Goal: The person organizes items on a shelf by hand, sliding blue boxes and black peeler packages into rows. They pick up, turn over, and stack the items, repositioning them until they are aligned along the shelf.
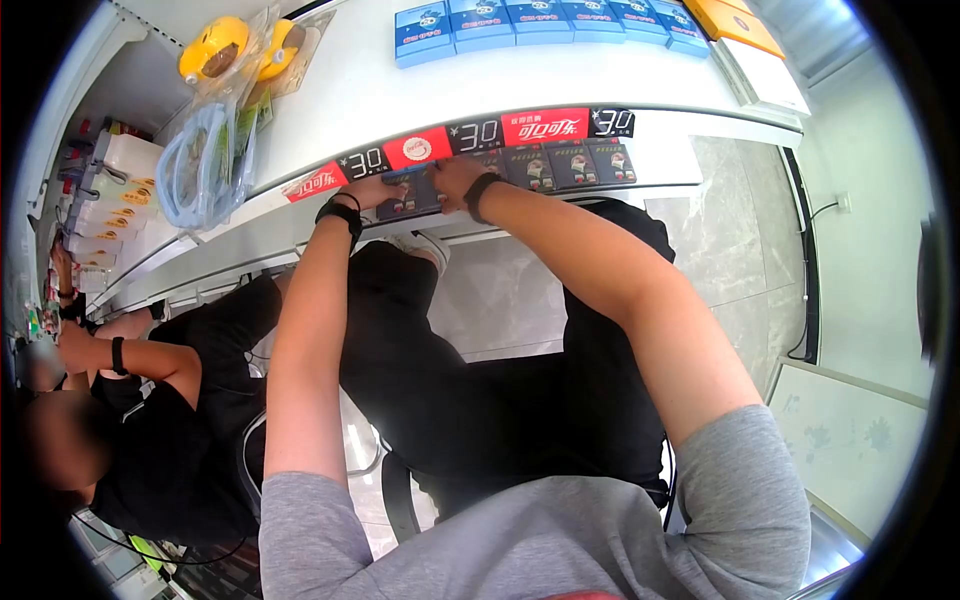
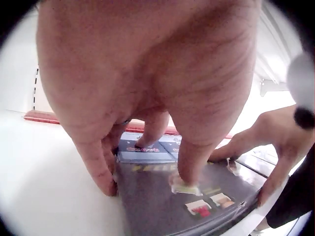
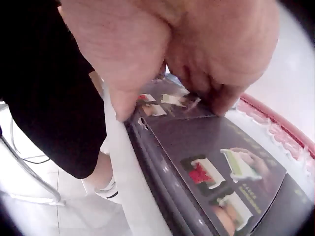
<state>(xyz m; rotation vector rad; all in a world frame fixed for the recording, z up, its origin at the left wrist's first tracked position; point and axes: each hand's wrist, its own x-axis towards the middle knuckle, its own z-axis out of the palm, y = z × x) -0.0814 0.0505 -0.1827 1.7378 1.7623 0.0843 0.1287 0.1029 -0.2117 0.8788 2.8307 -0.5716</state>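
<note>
A row of dark grey printed boxes lies along the front edge of the white shelf. My left hand is at the row's left end. In the left wrist view its straight fingers reach down onto the end dark box, one at its left side and one pressing on its top. Another finger touches a blue box just behind. My right hand grips across the dark boxes, its thumb at the front edge and its fingers towards the back.
A red and black price strip runs behind the row. Blue boxes line the back, with an orange box at right. Bagged yellow toys and blue-handled packs are at left. Another person sits to the left.
</note>
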